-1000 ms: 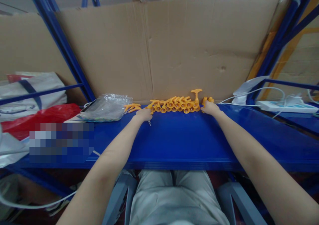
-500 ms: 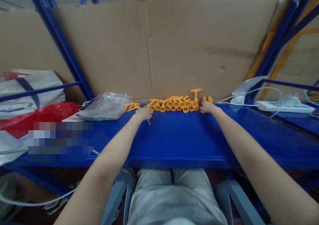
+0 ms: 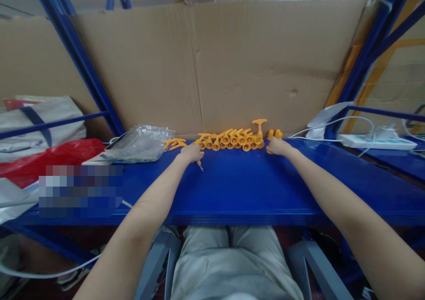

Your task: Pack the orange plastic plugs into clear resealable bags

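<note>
My left hand (image 3: pixel 191 153) is closed on the orange handle of a corkscrew (image 3: pixel 200 165), whose metal spiral sticks out downward over the blue surface. To its left lie several more corkscrews (image 3: pixel 174 143) with orange handles. My right hand (image 3: pixel 278 146) is closed on an orange plastic piece (image 3: pixel 269 150), mostly covered by the fingers. Just behind that hand stand a few small orange plastic parts (image 3: pixel 275 134). Between my hands, a stacked row of orange corkscrews with bell-shaped ends (image 3: pixel 229 141) lies against the cardboard. One orange corkscrew (image 3: pixel 259 125) stands upright at the row's right end.
A tall cardboard sheet (image 3: pixel 249 65) backs the blue shelf (image 3: pixel 239 185). Clear plastic bags (image 3: pixel 141 145) and a red bag (image 3: pixel 63 156) lie to the left. On the right are a white power strip (image 3: pixel 376 142) and cables. Blue posts (image 3: pixel 78 60) flank the shelf.
The corkscrew in my left hand has tipped, its spiral now reaching lower and further right. My right hand has shifted slightly toward me, uncovering more of the small orange parts behind it.
</note>
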